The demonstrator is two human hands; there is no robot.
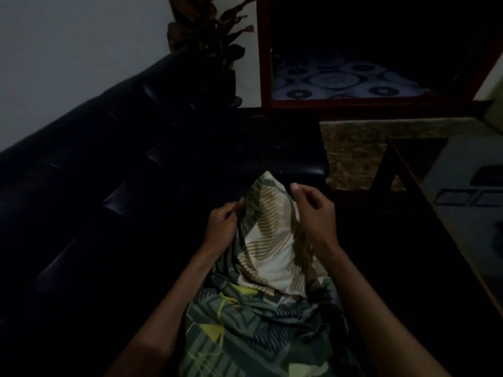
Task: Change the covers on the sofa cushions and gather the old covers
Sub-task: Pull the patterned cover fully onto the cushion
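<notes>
Left hand: your left hand (221,223) has its fingers curled round the left edge of the cushion cover (268,240), pinching the cloth near the top corner.
Right hand: your right hand (313,208) hovers at the cover's right edge, fingers loosely curled with the thumb tip raised; you cannot tell from this dim view whether it has hold of the cloth or only touches it.
Cushion cover: pale cream cloth with tan striped leaf shapes, standing up between your two hands, its top corner just above and between them.
Green cover: a second cloth (245,330), dark green with yellow-green lines, lies bunched beneath the pale one, below both wrists and between your forearms, running to the bottom edge of the view.
Sofa: a dark sofa (109,164) stretches away to the left of your left hand and beyond the cover's top corner.
Table: a dark table (424,213) sits to the right of your right hand.
Plant: a leafy plant (209,31) stands well beyond the hands, behind the sofa's far end.
</notes>
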